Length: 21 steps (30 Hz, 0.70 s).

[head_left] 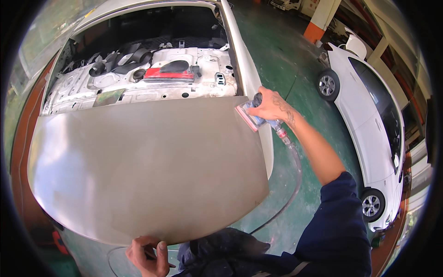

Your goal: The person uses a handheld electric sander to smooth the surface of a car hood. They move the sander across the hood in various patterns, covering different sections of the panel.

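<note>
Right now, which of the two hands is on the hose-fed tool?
The right hand, gripping the tool at the far right corner of the panel; the left hand is by the near edge, away from the tool.

Dusty pink-edged sander (247, 115), apparently touching the far right corner of a smooth grey-beige panel (147, 166)

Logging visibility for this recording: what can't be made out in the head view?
All in head view:
Underside of sander: hidden by its own body.
Hose: far end behind dark clothing.
Left hand: palm contents hidden by curled fingers.
White truck: cut off by upper edge.
</note>
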{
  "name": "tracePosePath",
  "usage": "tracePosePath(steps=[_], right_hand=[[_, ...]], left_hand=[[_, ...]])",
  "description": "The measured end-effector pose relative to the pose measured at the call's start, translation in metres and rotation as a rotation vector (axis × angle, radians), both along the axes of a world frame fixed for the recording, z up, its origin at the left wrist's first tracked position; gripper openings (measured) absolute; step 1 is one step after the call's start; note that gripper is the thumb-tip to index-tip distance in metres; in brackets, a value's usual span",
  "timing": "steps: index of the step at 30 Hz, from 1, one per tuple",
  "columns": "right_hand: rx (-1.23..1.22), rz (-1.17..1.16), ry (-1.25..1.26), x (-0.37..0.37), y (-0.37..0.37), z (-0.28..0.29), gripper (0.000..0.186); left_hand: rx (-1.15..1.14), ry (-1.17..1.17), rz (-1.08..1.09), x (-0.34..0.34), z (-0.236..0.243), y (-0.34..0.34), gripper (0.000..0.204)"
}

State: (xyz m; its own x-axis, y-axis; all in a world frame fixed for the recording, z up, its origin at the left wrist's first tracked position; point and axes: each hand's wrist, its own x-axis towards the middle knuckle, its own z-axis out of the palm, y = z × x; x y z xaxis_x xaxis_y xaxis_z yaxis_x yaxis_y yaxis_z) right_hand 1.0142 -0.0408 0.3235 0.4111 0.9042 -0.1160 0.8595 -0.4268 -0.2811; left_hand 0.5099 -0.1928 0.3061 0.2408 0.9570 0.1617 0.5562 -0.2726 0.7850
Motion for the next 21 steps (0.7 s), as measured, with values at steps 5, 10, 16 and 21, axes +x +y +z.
tracePosePath(steps=[5,10,16,21], right_hand=[[-0.047,0.058,0.029,-0.023,-0.054,0.006,0.069],[0.074,0.01,-0.033,0.005,-0.003,-0.008,0.077],[0.076,-0.036,0.002,0.024,0.006,-0.005,0.09],[0.035,-0.029,0.129,-0.012,-0.084,-0.009,0.063]], left_hand=[[0.027,-0.088,-0.057,0.003,0.007,0.005,0.015],[-0.048,-0.102,-0.065,-0.001,0.005,0.004,0.014],[-0.05,-0.153,-0.062,-0.004,0.006,0.003,0.016],[-0.064,-0.217,-0.032,-0.007,0.005,0.0,0.016]])
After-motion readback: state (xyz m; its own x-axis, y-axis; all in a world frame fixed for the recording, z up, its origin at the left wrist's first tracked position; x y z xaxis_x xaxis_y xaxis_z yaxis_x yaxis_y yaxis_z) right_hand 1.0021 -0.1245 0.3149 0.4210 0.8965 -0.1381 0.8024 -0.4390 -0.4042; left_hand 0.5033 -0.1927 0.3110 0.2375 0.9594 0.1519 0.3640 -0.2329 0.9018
